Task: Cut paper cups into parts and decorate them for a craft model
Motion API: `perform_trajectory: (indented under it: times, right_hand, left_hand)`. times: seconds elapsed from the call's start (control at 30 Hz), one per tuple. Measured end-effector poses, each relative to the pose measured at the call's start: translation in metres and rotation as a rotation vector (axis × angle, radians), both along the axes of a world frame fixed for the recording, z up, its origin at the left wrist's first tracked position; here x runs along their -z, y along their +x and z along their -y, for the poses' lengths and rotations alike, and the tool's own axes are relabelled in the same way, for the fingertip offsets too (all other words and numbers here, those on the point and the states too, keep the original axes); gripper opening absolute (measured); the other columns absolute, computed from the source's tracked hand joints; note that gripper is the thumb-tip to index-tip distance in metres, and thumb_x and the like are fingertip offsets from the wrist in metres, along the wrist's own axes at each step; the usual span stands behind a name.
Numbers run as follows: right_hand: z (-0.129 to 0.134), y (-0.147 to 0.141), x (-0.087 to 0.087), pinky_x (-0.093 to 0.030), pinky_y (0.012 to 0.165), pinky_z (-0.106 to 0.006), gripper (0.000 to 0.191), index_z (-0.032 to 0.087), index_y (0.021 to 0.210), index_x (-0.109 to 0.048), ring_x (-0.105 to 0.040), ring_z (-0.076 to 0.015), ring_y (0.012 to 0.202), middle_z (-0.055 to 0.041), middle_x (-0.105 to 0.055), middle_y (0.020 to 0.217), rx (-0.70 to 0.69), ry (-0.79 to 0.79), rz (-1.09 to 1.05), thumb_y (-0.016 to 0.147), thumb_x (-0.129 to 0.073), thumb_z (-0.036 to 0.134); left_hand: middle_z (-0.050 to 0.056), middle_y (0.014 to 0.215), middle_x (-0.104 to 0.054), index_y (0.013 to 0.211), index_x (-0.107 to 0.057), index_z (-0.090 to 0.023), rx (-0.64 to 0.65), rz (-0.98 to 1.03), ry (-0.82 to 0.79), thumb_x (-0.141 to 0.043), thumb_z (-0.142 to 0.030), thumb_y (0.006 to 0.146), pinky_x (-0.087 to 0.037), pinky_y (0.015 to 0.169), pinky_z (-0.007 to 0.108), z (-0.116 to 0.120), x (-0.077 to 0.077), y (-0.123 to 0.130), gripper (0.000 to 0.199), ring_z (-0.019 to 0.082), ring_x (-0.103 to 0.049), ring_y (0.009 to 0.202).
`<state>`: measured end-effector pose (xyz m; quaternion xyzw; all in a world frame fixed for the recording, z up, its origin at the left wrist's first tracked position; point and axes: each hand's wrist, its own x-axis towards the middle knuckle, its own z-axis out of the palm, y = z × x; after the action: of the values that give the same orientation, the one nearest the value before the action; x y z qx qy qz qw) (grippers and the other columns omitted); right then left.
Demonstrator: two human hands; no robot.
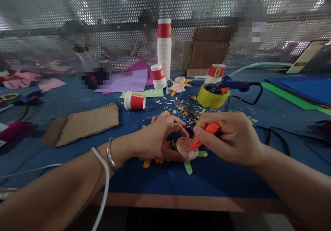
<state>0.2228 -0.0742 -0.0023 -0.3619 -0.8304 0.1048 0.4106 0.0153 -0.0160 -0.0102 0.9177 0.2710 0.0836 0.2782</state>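
Observation:
My left hand (168, 134) pinches a small round paper disc (184, 147) at its left edge, thumb below and index finger above. A reddish pattern of crossing lines covers the disc. Closed around a red-orange marker (207, 136), my right hand (230, 138) brings its lower end onto the right part of the disc. Green paper strips (189, 167) stick out from under the disc, and orange paper pieces (147, 163) lie beneath my left hand. Some of my left fingers are hidden behind the hand.
Paper scraps (178, 105) litter the table beyond my hands. A yellow tape roll (213, 96) holds a blue glue gun (232, 84). Cardboard (90, 122), a tipped cup (134, 100) and a tall cup stack (164, 51) stand around. A white cord (103, 186) crosses my left forearm.

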Motion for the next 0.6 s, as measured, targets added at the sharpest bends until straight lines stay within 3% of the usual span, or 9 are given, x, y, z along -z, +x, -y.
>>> perform_trajectory:
  times: [0.6]
  right_hand:
    - [0.0009,0.0011,-0.0022,-0.029,0.044,-0.023,0.029,0.02,0.059,-0.044,-0.037,-0.0065,0.044,0.0048,-0.045,0.051,-0.014,-0.01,0.073,0.085,-0.052,0.01]
  left_hand:
    - [0.008,0.13,-0.057,0.107,-0.071,-0.026,-0.008,-0.03,-0.029,-0.084,-0.052,0.067,-0.032,0.105,0.053,-0.0009,-0.0025,0.0012,0.051,0.032,-0.046,0.122]
